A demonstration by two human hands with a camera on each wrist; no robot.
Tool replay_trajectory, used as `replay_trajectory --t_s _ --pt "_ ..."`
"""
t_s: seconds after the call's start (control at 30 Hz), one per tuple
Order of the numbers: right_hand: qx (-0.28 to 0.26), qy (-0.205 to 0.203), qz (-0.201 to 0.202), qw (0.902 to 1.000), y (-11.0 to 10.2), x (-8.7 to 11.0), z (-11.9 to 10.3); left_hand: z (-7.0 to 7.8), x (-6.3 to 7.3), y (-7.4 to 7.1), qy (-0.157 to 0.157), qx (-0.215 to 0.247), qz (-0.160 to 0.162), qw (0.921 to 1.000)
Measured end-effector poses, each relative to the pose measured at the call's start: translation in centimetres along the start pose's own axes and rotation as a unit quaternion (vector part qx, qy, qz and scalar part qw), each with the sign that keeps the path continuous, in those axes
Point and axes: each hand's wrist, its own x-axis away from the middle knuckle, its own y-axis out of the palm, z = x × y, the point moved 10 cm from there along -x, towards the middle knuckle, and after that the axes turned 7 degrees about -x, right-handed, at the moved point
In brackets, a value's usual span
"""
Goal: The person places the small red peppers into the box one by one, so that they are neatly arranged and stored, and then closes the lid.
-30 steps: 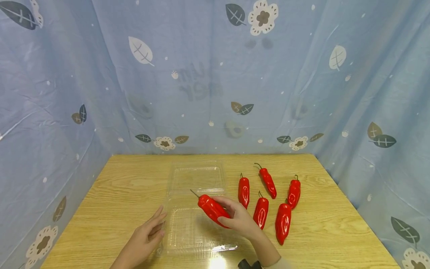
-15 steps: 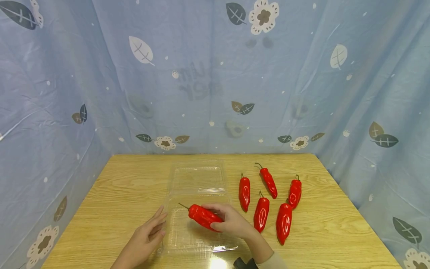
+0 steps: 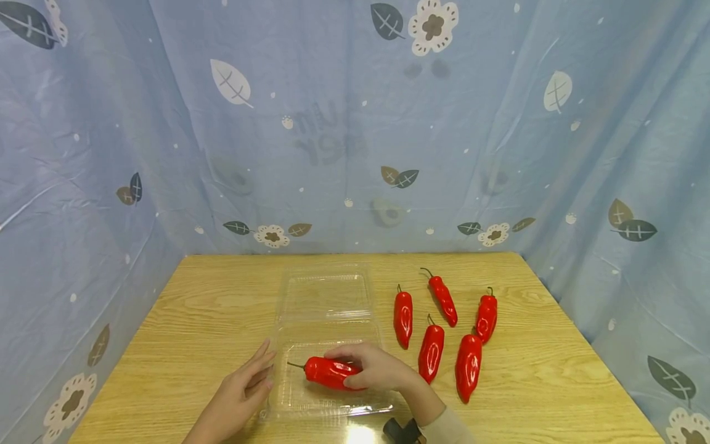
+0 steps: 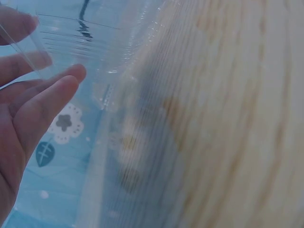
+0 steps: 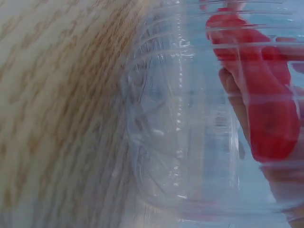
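One pepper [image 3: 326, 372], gripped by the right hand [image 3: 381, 369], is best released low in the box [image 3: 299, 398], left hand [image 3: 241, 390] relaxed alongside.

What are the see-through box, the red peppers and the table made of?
Box: probably thin, shiny, clear plastic; you see through it, and its ridges gleam.
Red peppers: smooth and glossy, with bright highlights; real or plastic copies, I can't tell.
Table: wood or a wood-look surface; it shows grain lines.
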Motion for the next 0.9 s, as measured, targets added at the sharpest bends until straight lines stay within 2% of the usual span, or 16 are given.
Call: replay_trajectory --t_s 0.13,0.43,0.73,0.9 --pt "0.005 -0.001 -0.019 0.9998 0.5 -0.2 0.1 0.2 0.0 -0.1 0.004 -0.005 0.001 1.0" --pt "0.006 0.014 -0.06 0.9981 1.7 -0.6 0.8 -0.2 -0.1 -0.1 -0.011 0.001 -0.003 0.9999" --pt "-0.002 0.027 -0.067 0.9974 2.0 -0.8 1.3 0.8 0.0 -0.1 0.023 -0.009 -0.009 0.9996" --pt "0.003 0.031 -0.069 0.9972 2.1 -0.9 1.4 0.7 0.0 -0.2 0.019 -0.003 -0.006 0.9998"
